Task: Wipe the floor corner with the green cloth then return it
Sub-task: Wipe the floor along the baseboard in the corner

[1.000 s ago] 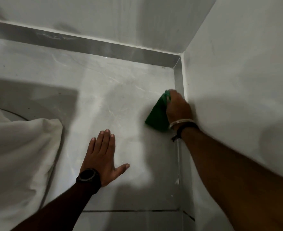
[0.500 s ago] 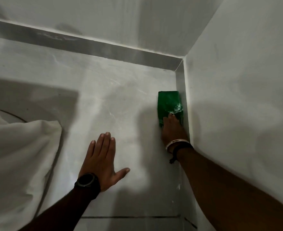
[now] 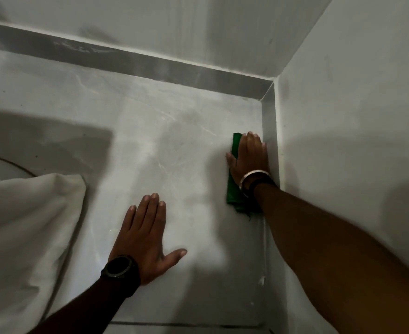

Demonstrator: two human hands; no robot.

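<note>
The green cloth (image 3: 232, 189) lies folded on the pale floor tile, right along the grey skirting of the right wall. My right hand (image 3: 249, 155) presses flat on top of it, fingers pointing toward the floor corner (image 3: 262, 100), which lies a short way beyond the fingertips. Most of the cloth is hidden under the palm and wrist; its left edge and near end stick out. My left hand (image 3: 145, 233) rests flat on the floor with fingers spread, holding nothing, a black watch on its wrist.
A white fabric bundle (image 3: 25, 232) lies on the floor at the left. Grey skirting (image 3: 150, 65) runs along the back wall, and the right wall (image 3: 355, 141) stands close beside my right arm. A tile joint (image 3: 186, 324) crosses the floor near me.
My right hand slid forward over the cloth, which had been mostly exposed ahead of the fingers half a second ago. The cloth shifted along the right skirting. The left hand stayed planted.
</note>
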